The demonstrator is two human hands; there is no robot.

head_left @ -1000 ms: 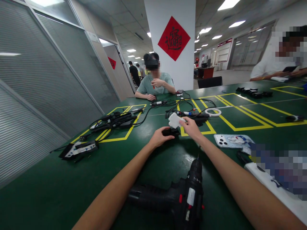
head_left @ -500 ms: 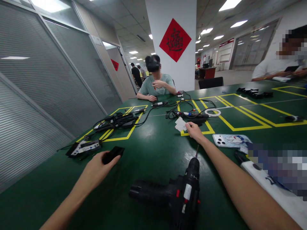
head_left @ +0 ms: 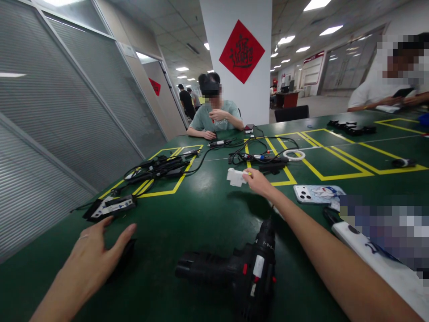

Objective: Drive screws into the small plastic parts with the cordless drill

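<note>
My left hand [head_left: 89, 255] is at the lower left with thumb and fingers spread apart. A dark black piece [head_left: 126, 256] lies on the table beside and partly under its thumb; most of it is hidden. My right hand [head_left: 259, 182] reaches out over the table and pinches a thin white cut-out piece [head_left: 235, 177], like paper or a plastic sheet, by its right edge. Between my arms a black cordless drill [head_left: 231, 268] lies on its side, its bit pointing away toward my right forearm.
Tangled black cables [head_left: 157, 167] fill a yellow-taped area on the green table [head_left: 197, 205]. More cables and tools [head_left: 258, 158] lie near a white ring [head_left: 294, 155]. At right are a phone [head_left: 318, 194] and a white device [head_left: 378, 250]. Two people sit across the table.
My left hand has moved left and nearer, and its fingers have let go of the black piece. My right hand has shifted left with the white piece, turning it.
</note>
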